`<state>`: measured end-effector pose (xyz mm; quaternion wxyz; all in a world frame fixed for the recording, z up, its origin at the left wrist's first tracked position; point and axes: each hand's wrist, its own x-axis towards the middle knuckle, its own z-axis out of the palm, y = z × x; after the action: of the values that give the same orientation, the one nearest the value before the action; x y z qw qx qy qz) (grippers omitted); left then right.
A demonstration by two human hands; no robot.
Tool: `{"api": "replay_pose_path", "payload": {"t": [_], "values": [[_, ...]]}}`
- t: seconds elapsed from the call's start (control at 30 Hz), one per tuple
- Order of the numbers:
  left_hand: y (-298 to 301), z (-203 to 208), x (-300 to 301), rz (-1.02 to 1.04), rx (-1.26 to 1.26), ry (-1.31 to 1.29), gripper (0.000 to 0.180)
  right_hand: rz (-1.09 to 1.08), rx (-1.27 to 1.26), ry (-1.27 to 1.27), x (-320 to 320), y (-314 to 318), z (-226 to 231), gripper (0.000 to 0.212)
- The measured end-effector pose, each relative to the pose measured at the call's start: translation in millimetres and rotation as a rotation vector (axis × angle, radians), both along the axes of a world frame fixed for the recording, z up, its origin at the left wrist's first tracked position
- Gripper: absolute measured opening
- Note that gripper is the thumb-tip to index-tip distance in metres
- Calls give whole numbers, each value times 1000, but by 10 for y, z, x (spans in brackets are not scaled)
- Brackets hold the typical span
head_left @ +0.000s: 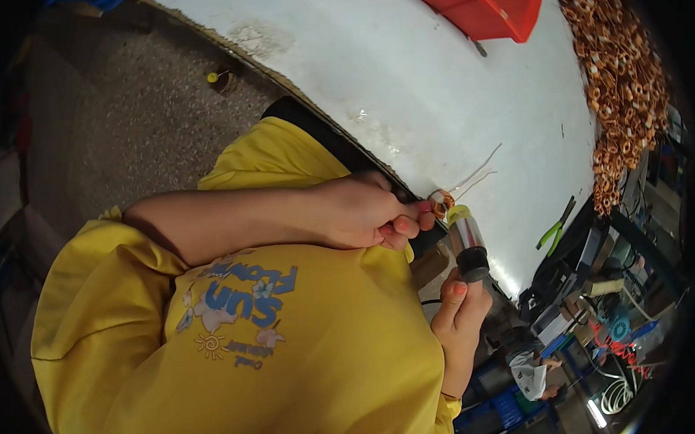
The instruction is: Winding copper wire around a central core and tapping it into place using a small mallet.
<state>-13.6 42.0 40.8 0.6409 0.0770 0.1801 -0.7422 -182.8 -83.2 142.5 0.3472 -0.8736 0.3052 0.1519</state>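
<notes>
Over the table's front edge, my left hand (382, 214) pinches a small ring-shaped copper coil (441, 203) between thumb and finger. Two thin wire leads (475, 172) stick out from the coil over the white tabletop. My right hand (463, 307) is closed around the lower end of a hand tool (470, 244) with a clear barrel, a black collar and a yellow tip. That tip is right beside the coil; whether it touches cannot be made out. The tool's exact kind is unclear.
A large heap of copper coils (616, 89) covers the far right of the white table (444, 90). Red bin (496, 12) stands at the back. Green-handled pliers (555, 228) lie near the right edge. Another person (529, 374) is beyond, at lower right.
</notes>
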Motion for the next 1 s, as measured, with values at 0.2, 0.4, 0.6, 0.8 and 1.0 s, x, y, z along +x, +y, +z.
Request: {"api": "replay_pose_path", "payload": {"t": [0.2, 0.4, 0.6, 0.8, 1.0], "values": [[-12, -12, -43, 33, -13, 18, 8, 13, -171, -243, -101, 16, -112, 39], [-24, 15, -78, 28, 48, 24, 4, 171, -287, 41, 20, 2, -47, 24], [-63, -38, -78, 43, -6, 17, 3, 242, -368, -9, 16, -60, -59, 33], [-91, -44, -25, 49, -4, 42, 7, 221, -344, -4, 130, -10, -102, 26], [-248, -94, -75, -16, -47, 22, 19, 198, -402, -90, -21, -33, -164, 25]]}}
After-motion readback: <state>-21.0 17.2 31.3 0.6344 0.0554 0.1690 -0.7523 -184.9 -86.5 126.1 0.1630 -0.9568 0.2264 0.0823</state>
